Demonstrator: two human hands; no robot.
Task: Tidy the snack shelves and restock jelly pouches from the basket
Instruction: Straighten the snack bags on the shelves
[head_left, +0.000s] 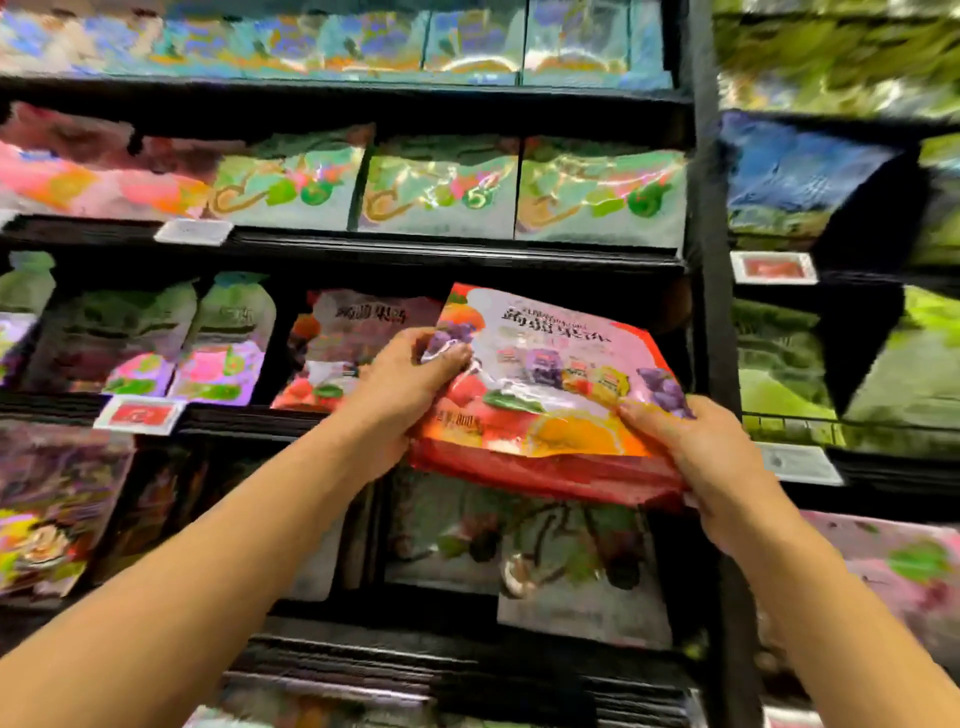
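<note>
Both hands, left (402, 384) and right (698, 457), fingers gripping a red jelly bag (550, 395) at the shelf's (467, 254) right end, beside a matching bag (343, 348).

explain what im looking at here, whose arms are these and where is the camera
The single picture comes from a camera worn on a person's head, looking forward and down, so the bare arms are that person's own. They face dark shop shelves stocked with snack bags. Both hands hold one red fruit jelly bag, tilted, in front of the third shelf: the left hand grips its left edge, the right hand its lower right corner. A matching bag stands on the shelf just left. Much of the rest is blurred.
</note>
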